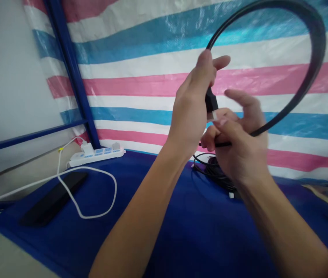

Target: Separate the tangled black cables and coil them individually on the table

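My left hand (191, 108) is raised in front of me and pinches the black connector end (210, 101) of a flat black cable (316, 58). The cable arcs up and round to the right, then comes back down into my right hand (239, 143). My right hand grips the cable's lower run between thumb and fingers, just below and right of my left hand. The two hands nearly touch. A small white tip shows at the connector between them.
A bundle of thin black cables (213, 170) lies on the blue cloth (164, 224) behind my hands. At the left are a white power strip (96, 154), a looping white cord (94, 193) and a dark flat device (54, 199). A striped tarp hangs behind; a blue frame post stands at left.
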### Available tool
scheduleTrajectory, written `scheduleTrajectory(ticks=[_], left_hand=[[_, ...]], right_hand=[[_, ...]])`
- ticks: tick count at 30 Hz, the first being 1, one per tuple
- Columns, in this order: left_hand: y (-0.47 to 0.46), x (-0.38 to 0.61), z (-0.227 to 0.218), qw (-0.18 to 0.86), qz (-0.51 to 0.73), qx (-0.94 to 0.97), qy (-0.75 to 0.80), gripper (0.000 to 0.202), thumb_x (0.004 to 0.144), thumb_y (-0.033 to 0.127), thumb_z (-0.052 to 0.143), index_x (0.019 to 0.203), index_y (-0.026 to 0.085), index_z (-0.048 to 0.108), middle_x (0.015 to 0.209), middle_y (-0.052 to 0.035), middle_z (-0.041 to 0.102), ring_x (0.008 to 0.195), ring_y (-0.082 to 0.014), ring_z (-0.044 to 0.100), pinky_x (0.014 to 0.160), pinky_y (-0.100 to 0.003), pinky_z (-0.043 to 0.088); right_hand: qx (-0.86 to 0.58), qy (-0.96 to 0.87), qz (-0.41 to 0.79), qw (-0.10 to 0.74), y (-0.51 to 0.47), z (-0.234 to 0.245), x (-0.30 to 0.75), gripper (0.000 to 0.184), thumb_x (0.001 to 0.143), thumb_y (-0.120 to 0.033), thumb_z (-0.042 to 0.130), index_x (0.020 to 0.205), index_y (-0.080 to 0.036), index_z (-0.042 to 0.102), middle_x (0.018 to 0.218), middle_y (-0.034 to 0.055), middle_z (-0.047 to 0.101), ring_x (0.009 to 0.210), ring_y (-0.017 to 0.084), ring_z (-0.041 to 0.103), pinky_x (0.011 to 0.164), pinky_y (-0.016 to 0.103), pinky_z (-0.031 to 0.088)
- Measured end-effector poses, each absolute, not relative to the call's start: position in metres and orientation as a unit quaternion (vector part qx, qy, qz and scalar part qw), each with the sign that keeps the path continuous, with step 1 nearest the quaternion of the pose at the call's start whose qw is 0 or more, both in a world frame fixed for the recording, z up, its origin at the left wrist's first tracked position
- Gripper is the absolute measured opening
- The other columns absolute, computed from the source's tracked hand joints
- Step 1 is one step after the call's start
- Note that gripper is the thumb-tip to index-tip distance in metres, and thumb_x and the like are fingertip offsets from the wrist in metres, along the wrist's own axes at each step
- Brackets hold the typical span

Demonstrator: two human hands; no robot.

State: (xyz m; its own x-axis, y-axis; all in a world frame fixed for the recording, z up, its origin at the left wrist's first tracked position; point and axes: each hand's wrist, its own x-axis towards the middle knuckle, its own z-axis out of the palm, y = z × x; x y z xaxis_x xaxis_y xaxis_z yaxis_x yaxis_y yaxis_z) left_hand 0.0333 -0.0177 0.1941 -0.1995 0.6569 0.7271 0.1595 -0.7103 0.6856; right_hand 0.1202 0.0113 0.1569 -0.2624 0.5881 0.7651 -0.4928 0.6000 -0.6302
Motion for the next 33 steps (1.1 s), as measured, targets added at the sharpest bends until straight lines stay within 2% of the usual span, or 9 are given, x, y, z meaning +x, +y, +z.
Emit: scheduleTrajectory(ticks=[3,7,11,16,19,21,24,27,33], left_hand=[[-0.015,0.028,0.183,0.259,0.735,0.600,0.182,0.030,0.096,0.043,0.030,0.096,0.020,0.050,0.135,0.0014,0.048,0.090,-0.0133,0.063,0.042,-0.015,0.036],[-0.002,0.023,0.168,0.322,0.749,0.559,0.153,0.027,0.095,0.042,0.037,0.105,0.022,0.053,0.134,-0.0007,0.048,0.071,-0.0071,0.062,0.037,-0.015,0.035],[0.003,0.017,0.165,0.405,0.687,0.589,0.128,0.021,0.095,0.033,0.034,0.104,0.021,0.049,0.123,0.0007,0.055,0.057,-0.0017,0.055,0.038,-0.010,0.026],[-0.018,-0.014,0.181,0.410,0.674,0.589,0.173,0.026,0.094,0.023,0.031,0.103,0.009,0.051,0.090,0.0028,0.061,0.086,-0.0037,0.063,0.079,-0.020,0.045],[-0.035,-0.027,0.188,0.330,0.587,0.652,0.348,0.034,0.090,0.038,0.045,0.106,0.009,0.055,0.069,0.0031,0.060,0.050,0.0007,0.052,0.059,-0.016,0.043],[-0.040,-0.026,0.187,0.256,0.466,0.727,0.434,0.036,0.086,0.043,0.052,0.084,0.008,0.060,0.057,0.0017,0.053,0.042,0.0008,0.044,0.048,-0.013,0.033],[-0.036,-0.013,0.181,0.220,0.442,0.756,0.431,0.045,0.083,0.045,0.056,0.055,0.013,0.043,0.048,0.0058,0.031,0.042,0.0036,0.031,0.047,-0.011,0.025],[-0.026,-0.001,0.179,0.311,0.619,0.629,0.353,0.042,0.086,0.035,0.055,0.057,0.019,0.028,0.052,0.0082,0.014,0.038,0.0041,0.014,0.044,-0.012,0.019],[-0.015,0.007,0.179,0.395,0.821,0.354,0.213,0.050,0.089,0.033,0.051,0.057,0.020,0.015,0.049,0.0081,0.005,0.034,-0.0026,0.008,0.034,-0.019,0.020]], right_hand=[[-0.022,-0.716,0.405,0.568,0.006,0.171,0.130,0.038,0.075,-0.018,0.068,0.108,-0.028,0.054,0.092,-0.0017,0.059,0.067,0.010,0.057,0.051,0.022,0.050],[-0.052,-0.767,0.436,0.468,0.013,0.164,0.129,0.068,0.071,-0.011,0.071,0.129,-0.037,0.048,0.115,-0.0012,0.056,0.070,0.008,0.060,0.060,0.022,0.054],[-0.051,-0.694,0.495,0.520,0.026,0.154,0.123,0.046,0.072,-0.009,0.067,0.114,-0.026,0.056,0.082,-0.0040,0.060,0.063,0.006,0.061,0.061,0.020,0.054],[-0.067,-0.749,0.542,0.375,0.037,0.157,0.150,0.024,0.071,-0.012,0.065,0.094,-0.017,0.066,0.064,-0.0038,0.063,0.047,0.008,0.060,0.044,0.017,0.047],[-0.122,-0.811,0.521,0.236,0.036,0.161,0.169,0.022,0.070,-0.015,0.065,0.091,-0.016,0.071,0.047,-0.0031,0.056,0.036,0.009,0.052,0.034,0.017,0.038],[-0.165,-0.836,0.489,0.188,0.035,0.162,0.174,0.019,0.068,-0.017,0.067,0.086,-0.015,0.072,0.046,-0.0017,0.054,0.035,0.008,0.049,0.032,0.017,0.034],[-0.188,-0.826,0.459,0.267,0.032,0.161,0.168,0.008,0.063,-0.020,0.071,0.069,-0.014,0.070,0.050,-0.0002,0.054,0.039,0.007,0.049,0.036,0.018,0.035],[-0.174,-0.717,0.482,0.473,0.026,0.159,0.152,0.012,0.063,-0.021,0.069,0.060,-0.015,0.059,0.055,-0.0012,0.052,0.049,0.008,0.053,0.045,0.019,0.041],[-0.097,-0.595,0.557,0.572,0.013,0.149,0.117,0.009,0.081,-0.022,0.062,0.084,-0.018,0.055,0.064,-0.0032,0.052,0.058,0.008,0.055,0.058,0.022,0.047]])
